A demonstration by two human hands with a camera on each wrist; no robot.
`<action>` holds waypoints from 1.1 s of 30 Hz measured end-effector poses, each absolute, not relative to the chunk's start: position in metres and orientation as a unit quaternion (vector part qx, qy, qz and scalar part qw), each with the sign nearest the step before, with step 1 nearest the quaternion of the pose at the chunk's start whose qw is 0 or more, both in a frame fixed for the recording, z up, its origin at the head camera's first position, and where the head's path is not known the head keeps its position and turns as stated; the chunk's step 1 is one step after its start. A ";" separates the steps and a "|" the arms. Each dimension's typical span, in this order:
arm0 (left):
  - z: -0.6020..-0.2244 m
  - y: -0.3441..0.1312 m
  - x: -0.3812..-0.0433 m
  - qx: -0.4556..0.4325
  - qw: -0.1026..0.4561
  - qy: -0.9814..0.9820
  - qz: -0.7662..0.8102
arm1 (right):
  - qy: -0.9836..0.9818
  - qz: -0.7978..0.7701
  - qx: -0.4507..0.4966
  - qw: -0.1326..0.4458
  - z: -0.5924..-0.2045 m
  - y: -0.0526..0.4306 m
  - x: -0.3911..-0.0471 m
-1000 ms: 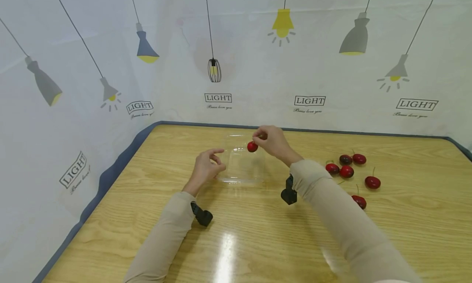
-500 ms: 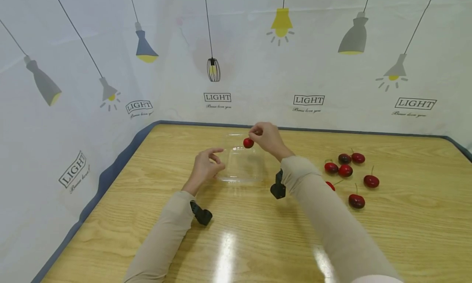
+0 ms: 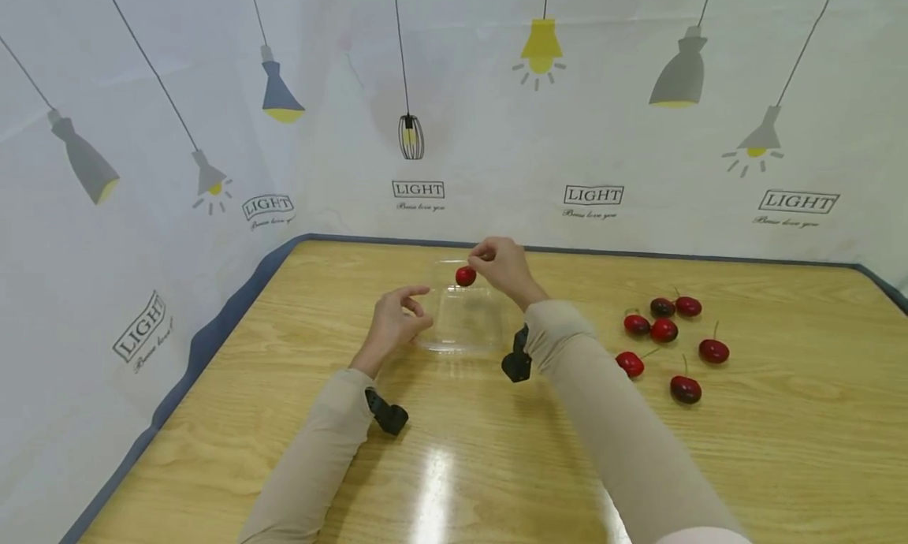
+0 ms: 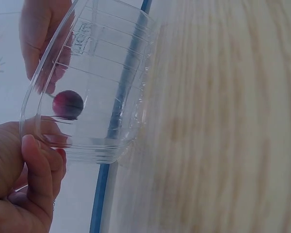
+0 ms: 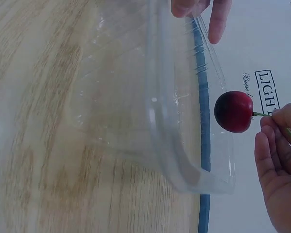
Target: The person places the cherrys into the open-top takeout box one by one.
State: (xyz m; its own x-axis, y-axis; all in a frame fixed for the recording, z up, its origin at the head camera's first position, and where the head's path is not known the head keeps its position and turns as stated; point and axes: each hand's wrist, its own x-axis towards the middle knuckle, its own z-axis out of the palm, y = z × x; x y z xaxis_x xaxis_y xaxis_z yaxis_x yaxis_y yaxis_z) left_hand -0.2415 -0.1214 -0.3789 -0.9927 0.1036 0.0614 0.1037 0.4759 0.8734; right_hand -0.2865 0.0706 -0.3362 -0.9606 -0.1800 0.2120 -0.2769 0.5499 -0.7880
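Note:
A clear plastic container [image 3: 459, 345] sits on the wooden table in the middle of the head view. My left hand [image 3: 399, 318] pinches its left rim between thumb and fingers; the left wrist view shows the thumb [image 4: 38, 162] at the outside of the wall. From the fingertips of my right hand [image 3: 505, 266] a dark red cherry [image 3: 465, 276] hangs by its green stem [image 5: 261, 114], over the far part of the container. The right wrist view has this cherry [image 5: 234, 111] just above the rim.
Several more cherries [image 3: 664, 330] with stems lie loose on the table [image 3: 794, 418] to the right, some beside my right sleeve. Behind the table's far edge hangs a white cloth [image 3: 496, 118] printed with lamps.
My right hand has carried the cherry a short way left over the container. More of the loose cherries now show beside the right sleeve. The left hand has stayed at the rim.

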 end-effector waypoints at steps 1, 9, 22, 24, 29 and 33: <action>-0.379 -0.121 -0.242 -0.059 0.000 -0.859 -0.508 | -0.879 0.457 0.125 0.054 -0.337 0.070 -0.287; -0.378 -0.120 -0.242 -0.053 -0.005 -0.862 -0.503 | -0.873 0.477 0.084 0.048 -0.336 0.067 -0.284; -0.379 -0.121 -0.241 -0.052 -0.001 -0.859 -0.508 | -0.871 0.485 0.063 0.045 -0.338 0.058 -0.286; -0.379 -0.120 -0.241 -0.052 -0.002 -0.859 -0.510 | -0.873 0.481 0.062 0.050 -0.338 0.058 -0.287; -0.378 -0.120 -0.241 -0.054 0.001 -0.859 -0.508 | -0.874 0.478 0.066 0.047 -0.339 0.057 -0.287; -0.378 -0.121 -0.241 -0.052 0.003 -0.863 -0.503 | -0.875 0.476 0.073 0.045 -0.342 0.057 -0.286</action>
State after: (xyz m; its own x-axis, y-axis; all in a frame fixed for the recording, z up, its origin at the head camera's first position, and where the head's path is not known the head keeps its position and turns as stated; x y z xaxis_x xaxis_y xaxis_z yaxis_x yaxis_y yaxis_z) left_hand -0.2408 -0.1205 -0.3780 -0.9946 0.0869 0.0565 0.0919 0.4879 0.8681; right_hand -0.2860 0.0568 -0.3419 -0.9854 -0.0849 0.1476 -0.1701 0.5355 -0.8273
